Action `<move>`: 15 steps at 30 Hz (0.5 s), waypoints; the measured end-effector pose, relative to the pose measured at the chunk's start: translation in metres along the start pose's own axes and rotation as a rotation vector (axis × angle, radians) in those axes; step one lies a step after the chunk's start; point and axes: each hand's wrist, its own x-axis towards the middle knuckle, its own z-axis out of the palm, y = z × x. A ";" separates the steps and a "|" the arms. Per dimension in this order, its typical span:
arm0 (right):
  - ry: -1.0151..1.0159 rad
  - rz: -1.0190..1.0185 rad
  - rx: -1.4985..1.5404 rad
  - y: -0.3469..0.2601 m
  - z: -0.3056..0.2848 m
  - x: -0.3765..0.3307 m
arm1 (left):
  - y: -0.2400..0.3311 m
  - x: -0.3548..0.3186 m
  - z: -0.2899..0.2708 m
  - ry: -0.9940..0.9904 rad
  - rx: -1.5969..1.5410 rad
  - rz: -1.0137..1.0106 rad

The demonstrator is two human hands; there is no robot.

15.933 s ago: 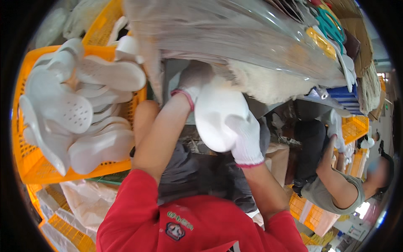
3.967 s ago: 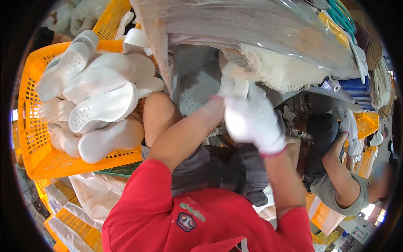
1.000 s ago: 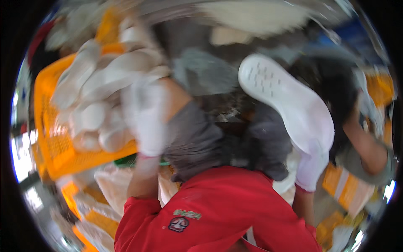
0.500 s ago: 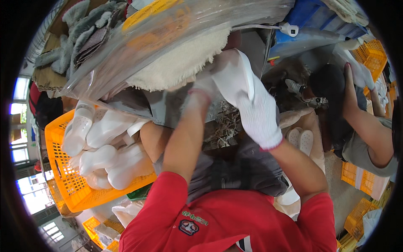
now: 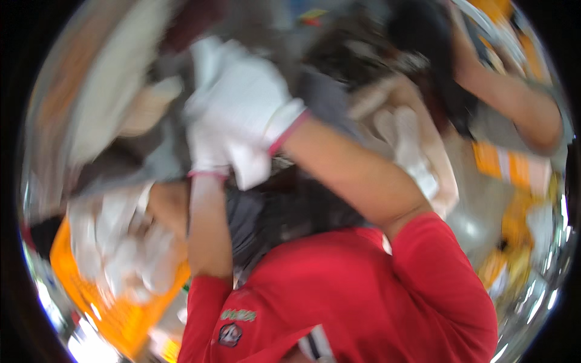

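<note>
Both my hands wear white knit gloves with pink cuffs and come together in front of my lap, smeared by motion. Between them is a white, smooth, foot-shaped piece (image 5: 251,166), its lower end jutting out below the gloves. My right hand (image 5: 257,91) lies over its upper part, fingers closed. Underneath, my left hand (image 5: 209,142) is partly covered by the right one and seems closed round the same piece; its fingers are mostly hidden. Similar white pieces (image 5: 124,254) fill an orange crate (image 5: 115,314) at my left.
A pale cloth pad (image 5: 115,78) lies at the upper left. Beside my right leg stands a beige open sack (image 5: 445,175) holding white pieces (image 5: 408,139). A co-worker's bare arm (image 5: 496,97) reaches in at the upper right. More orange crates (image 5: 511,166) stand at the right.
My view has swung and blurred. Both hands have moved left in the picture and drawn close together, with the white piece turned so one end points down toward my lap.
</note>
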 end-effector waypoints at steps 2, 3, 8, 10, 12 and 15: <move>-0.019 0.045 0.075 -0.013 -0.020 -0.049 | -0.009 0.019 0.012 0.015 0.079 -0.031; 0.115 0.011 0.106 -0.016 -0.031 -0.065 | -0.014 0.028 0.014 0.020 0.106 -0.059; 0.369 0.259 0.189 -0.009 -0.036 -0.054 | -0.022 0.073 0.007 0.012 0.150 -0.198; 0.480 0.010 0.112 0.004 -0.017 -0.028 | -0.026 0.082 0.001 0.020 0.133 -0.245; 0.283 -0.019 -0.020 0.017 -0.001 -0.006 | -0.024 0.072 -0.007 0.055 0.128 -0.338; 0.298 -0.127 -0.264 0.030 0.006 0.021 | 0.001 0.030 -0.020 0.114 0.082 -0.551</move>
